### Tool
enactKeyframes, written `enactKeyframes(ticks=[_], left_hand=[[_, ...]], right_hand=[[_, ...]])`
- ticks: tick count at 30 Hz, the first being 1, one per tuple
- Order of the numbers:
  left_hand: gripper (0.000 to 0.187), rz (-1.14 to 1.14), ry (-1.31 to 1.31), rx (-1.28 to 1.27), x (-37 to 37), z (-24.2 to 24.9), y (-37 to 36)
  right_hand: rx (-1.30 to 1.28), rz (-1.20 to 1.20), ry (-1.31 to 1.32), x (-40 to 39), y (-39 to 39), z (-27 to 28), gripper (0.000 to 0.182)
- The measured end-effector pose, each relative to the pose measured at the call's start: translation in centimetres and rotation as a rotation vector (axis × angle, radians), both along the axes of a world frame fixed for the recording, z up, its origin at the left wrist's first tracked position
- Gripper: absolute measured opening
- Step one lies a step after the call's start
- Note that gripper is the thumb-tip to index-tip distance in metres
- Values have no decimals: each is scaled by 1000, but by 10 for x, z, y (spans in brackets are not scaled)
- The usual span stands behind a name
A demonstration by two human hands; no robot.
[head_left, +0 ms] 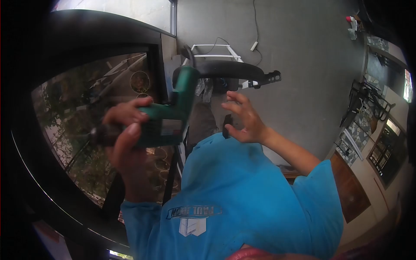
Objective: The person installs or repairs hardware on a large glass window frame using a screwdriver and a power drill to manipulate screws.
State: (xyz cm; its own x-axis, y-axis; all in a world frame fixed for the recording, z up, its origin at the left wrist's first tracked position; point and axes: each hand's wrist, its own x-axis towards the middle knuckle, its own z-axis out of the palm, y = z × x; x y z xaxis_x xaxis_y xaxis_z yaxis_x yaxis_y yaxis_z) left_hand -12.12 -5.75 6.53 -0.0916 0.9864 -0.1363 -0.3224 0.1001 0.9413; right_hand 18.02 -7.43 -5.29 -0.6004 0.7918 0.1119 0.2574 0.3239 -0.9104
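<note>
My left hand [128,123] is wrapped round the front body of a green power drill [162,125]. The drill lies across the left of the view, its dark chuck [102,134] pointing left and its handle [186,86] pointing away from me. My right hand [247,119] is raised in front of my blue shirt [247,182], fingers apart and curved, holding nothing that I can make out. Beside its thumb is a small dark object [227,126]; whether they touch is unclear.
A dark-framed window or opening [156,65] with plants beyond stands at left. Ahead are a long curved black part [229,69], a white metal frame [212,55] and a cable with a white connector [254,46] on the grey floor. Dark metal racks [362,102] stand at right.
</note>
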Motion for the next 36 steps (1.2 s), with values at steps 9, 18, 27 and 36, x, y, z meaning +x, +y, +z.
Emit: enactKeyframes(ticks=[9,18,27,36], left_hand=[[18,-110,270,0,40,-120,157],[17,-701,34,-546,117,-252,190],[18,-292,1013,160,88,-168,111],[28,-279,608,-231,129,-395,-55]], right_hand=[[-596,30,-135,-18,28,-63,41],[6,-478,69,-28,103,-175,77],[-314,-583,55,-13,71,-225,55],[-380,-518,-196,9,9,-251,70]])
